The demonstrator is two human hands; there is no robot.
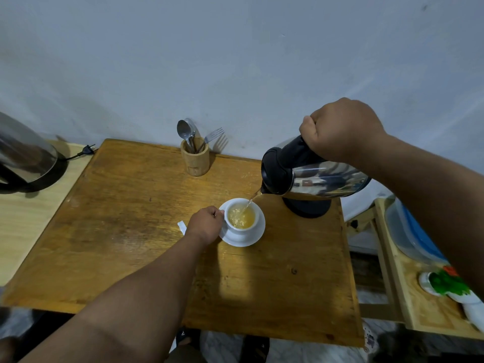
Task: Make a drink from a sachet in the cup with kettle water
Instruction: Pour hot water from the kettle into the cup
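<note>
The right hand [340,129] has its fingers wrapped tight around the black handle of the steel kettle [322,176], which is tipped spout-down, off its black base [306,206] on the counter [131,205] beneath it. From the spout, below and left of those fingers, a thin stream falls into the white cup [241,218]. The cup stands on a white saucer [258,231] and holds yellowish, bubbling liquid.

The left hand [205,225] sits at the cup's left side, its fingers closed at the cup's handle; the handle itself is mostly hidden, so the grip looks like a pinch but I cannot be sure. Just left of this hand's wrist lies a small white scrap, possibly the torn sachet [182,227], partly covered by the hand.

Beyond the left fingers, near the wall, a wooden holder [195,159] stands upright with spoons [184,132] and a fork [213,136]. Far to the left of them sits a second kettle [26,158], blurred at the frame edge.
</note>
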